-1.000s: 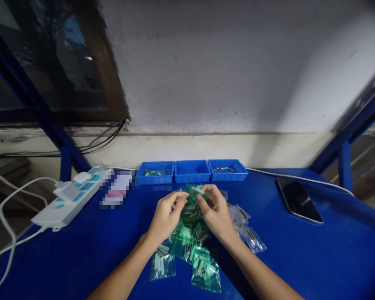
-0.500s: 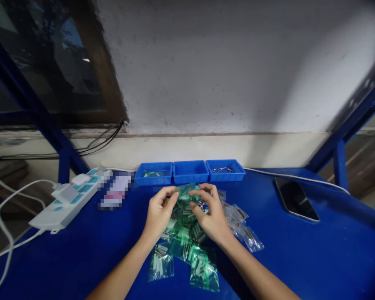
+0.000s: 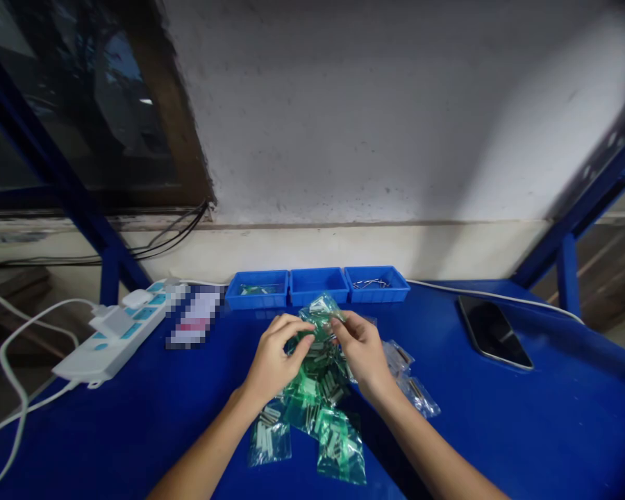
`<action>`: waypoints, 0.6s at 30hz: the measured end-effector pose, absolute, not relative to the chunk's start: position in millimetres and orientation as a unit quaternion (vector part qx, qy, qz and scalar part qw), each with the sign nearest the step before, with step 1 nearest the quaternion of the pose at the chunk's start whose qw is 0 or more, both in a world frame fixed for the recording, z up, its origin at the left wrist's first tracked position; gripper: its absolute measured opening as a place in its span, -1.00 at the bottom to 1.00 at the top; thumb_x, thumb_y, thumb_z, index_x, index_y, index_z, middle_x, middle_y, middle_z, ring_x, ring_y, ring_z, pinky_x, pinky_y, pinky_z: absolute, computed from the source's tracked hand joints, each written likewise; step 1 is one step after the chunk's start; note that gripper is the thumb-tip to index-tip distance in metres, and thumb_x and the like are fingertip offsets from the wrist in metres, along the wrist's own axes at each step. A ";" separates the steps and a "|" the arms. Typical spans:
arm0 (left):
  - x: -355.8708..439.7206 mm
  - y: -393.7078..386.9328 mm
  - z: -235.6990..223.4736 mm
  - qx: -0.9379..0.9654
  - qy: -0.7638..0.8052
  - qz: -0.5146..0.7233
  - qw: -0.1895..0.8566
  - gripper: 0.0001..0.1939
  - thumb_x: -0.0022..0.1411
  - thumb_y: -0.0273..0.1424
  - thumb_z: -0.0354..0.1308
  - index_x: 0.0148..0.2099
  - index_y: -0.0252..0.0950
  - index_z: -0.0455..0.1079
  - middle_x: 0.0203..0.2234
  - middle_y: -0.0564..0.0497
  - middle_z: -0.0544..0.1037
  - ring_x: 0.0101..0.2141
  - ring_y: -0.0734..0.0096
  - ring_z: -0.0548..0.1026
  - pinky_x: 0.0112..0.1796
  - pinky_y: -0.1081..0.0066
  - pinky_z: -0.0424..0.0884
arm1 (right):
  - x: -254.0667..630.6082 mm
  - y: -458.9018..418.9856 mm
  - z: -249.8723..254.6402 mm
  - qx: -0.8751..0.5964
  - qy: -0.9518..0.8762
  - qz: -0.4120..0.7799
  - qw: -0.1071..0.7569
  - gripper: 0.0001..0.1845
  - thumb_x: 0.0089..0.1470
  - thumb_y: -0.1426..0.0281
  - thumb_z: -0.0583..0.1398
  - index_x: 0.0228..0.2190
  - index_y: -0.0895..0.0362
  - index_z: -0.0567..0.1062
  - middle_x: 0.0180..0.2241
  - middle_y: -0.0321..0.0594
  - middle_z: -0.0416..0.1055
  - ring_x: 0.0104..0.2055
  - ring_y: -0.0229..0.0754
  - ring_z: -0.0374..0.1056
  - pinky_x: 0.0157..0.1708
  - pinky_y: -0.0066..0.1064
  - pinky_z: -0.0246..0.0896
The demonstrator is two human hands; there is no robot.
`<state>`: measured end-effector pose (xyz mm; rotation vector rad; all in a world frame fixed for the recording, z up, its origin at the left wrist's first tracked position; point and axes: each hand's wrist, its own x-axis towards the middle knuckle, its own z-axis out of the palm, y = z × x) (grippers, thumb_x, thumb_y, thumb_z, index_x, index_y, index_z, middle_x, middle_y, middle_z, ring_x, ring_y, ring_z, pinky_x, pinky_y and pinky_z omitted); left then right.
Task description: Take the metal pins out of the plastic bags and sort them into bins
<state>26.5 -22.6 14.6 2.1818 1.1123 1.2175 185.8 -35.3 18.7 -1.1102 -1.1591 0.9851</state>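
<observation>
Shifted since half a second ago: right hand (image 3: 362,347), now pinching; left hand (image 3: 271,355) half-curled, grip can't be told. Green-tinted plastic bag (image 3: 323,305) tilts up between and just beyond both, at the right's fingertips; contents blurred.

Looks like a small workshop or packing station you've got there. Your blue counter (image 3: 542,430) sits between blue metal frame posts (image 3: 568,274), three blue parts bins (image 3: 319,297) are lined up at the back, metal pins (image 3: 371,284) in the right one, and little plastic packets (image 3: 341,451) of small parts are heaped before you. Scuffed wall (image 3: 369,125) too, plus a power strip (image 3: 86,357) on your left.
</observation>
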 end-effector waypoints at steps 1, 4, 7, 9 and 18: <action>26.4 -22.2 15.4 0.758 0.419 0.432 0.250 -0.79 0.25 -0.31 0.04 -0.18 -0.25 0.46 -0.33 -0.04 0.48 -0.32 0.33 0.41 -0.27 0.38 0.31 | 185.6 -35.6 17.4 -0.476 -0.511 0.404 0.591 -0.74 -0.01 0.22 0.18 -0.37 0.17 0.43 -0.47 -0.26 0.41 -0.44 -0.24 0.29 -0.42 -0.45 0.16; 26.5 -19.6 15.7 0.671 0.458 0.431 0.392 -0.60 0.26 -0.12 -0.05 -0.19 -0.31 0.46 -0.41 -0.05 0.49 -0.43 0.38 0.39 -0.41 0.45 0.25 | 184.6 -38.6 14.7 -0.483 -0.561 0.335 0.584 -0.81 0.04 0.32 0.13 -0.29 0.14 0.40 -0.40 -0.23 0.43 -0.38 -0.20 0.34 -0.38 -0.42 0.20; 27.1 -16.8 14.4 0.582 0.454 0.441 0.511 -0.47 0.21 -0.01 -0.07 -0.32 -0.38 0.45 -0.49 -0.04 0.45 -0.53 0.46 0.32 -0.52 0.49 0.16 | 184.3 -43.1 15.7 -0.470 -0.637 0.250 0.558 -0.85 0.04 0.46 0.08 -0.33 0.11 0.43 -0.35 -0.22 0.45 -0.30 -0.18 0.37 -0.29 -0.38 0.22; 27.2 -16.0 14.7 0.523 0.439 0.453 0.574 -0.51 0.17 0.00 -0.01 -0.39 -0.37 0.39 -0.56 0.01 0.40 -0.57 0.50 0.29 -0.55 0.51 0.13 | 184.7 -45.5 17.2 -0.456 -0.673 0.197 0.548 -0.80 -0.01 0.55 0.07 -0.37 0.10 0.45 -0.29 -0.20 0.44 -0.19 -0.14 0.35 -0.17 -0.33 0.21; 28.5 -19.0 19.7 0.538 0.393 0.521 0.534 -0.78 0.09 -0.28 0.20 -0.26 -0.31 0.35 -0.55 0.12 0.33 -0.52 0.55 0.32 -0.50 0.55 0.19 | 182.9 -38.6 11.6 -0.499 -0.672 0.145 0.528 -0.71 -0.01 0.54 0.03 -0.35 0.08 0.51 -0.17 -0.11 0.33 -0.08 -0.08 0.29 -0.14 -0.26 0.24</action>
